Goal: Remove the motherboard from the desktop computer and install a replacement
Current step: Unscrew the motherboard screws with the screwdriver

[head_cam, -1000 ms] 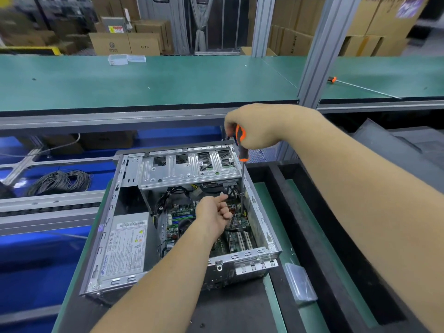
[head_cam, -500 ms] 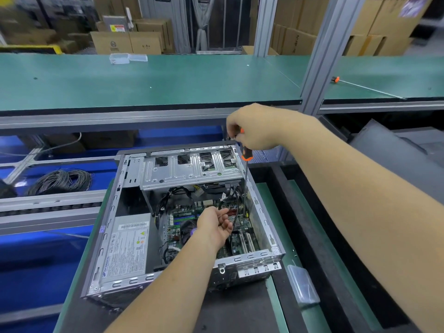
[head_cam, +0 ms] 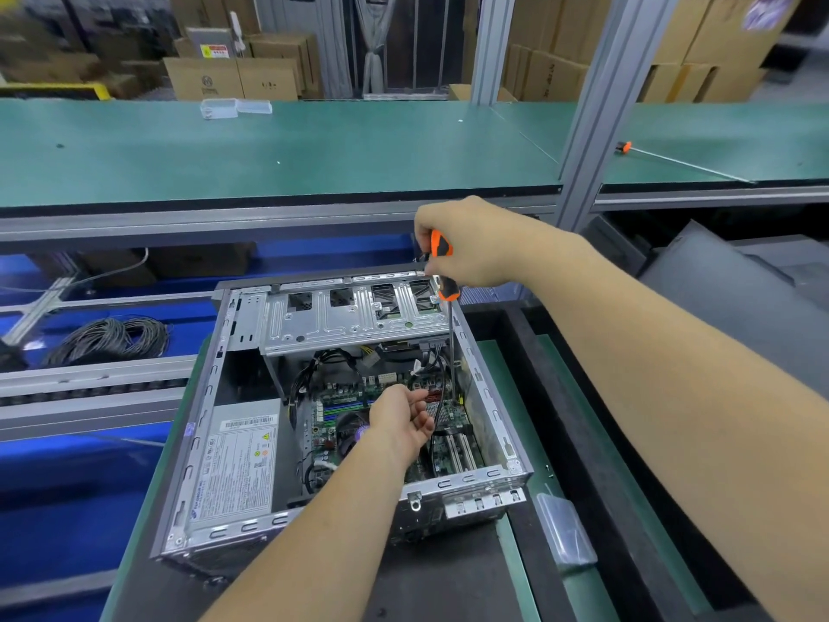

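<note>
Gripping is split between my two hands: my left hand (head_cam: 401, 422) reaches down into the open desktop case (head_cam: 215, 397) with its fingers loosely curled over the board, and I cannot tell whether they pinch one of the black cables (head_cam: 437, 397) beside them. My right hand (head_cam: 475, 242) is wrapped tight around the orange-and-black handle of a screwdriver (head_cam: 442, 267), held upright above the case's far right corner, its thin shaft running straight down inside the right wall to the board.

Going left to right: a coil of dark wire (head_cam: 112, 338) lies on the blue lower level, well left of the case. The case lies on its side on a dark mat on the worktop (head_cam: 507, 374), open upward. Along its left wall sits the grey power supply (head_cam: 237, 460) with a printed label facing up. At the far end a perforated metal drive cage (head_cam: 354, 314) spans the case. Below that, in the floor of the case, I see the green motherboard (head_cam: 448, 455), partly hidden by my left forearm, with slots near the right rear corner. Just right of the case, on the green strip, rests a small clear plastic box (head_cam: 563, 531). On the raised green shelf (head_cam: 314, 154) beyond, a clear container (head_cam: 235, 107) stands at the far edge, and a second long screwdriver (head_cam: 682, 163) lies at the right.
</note>
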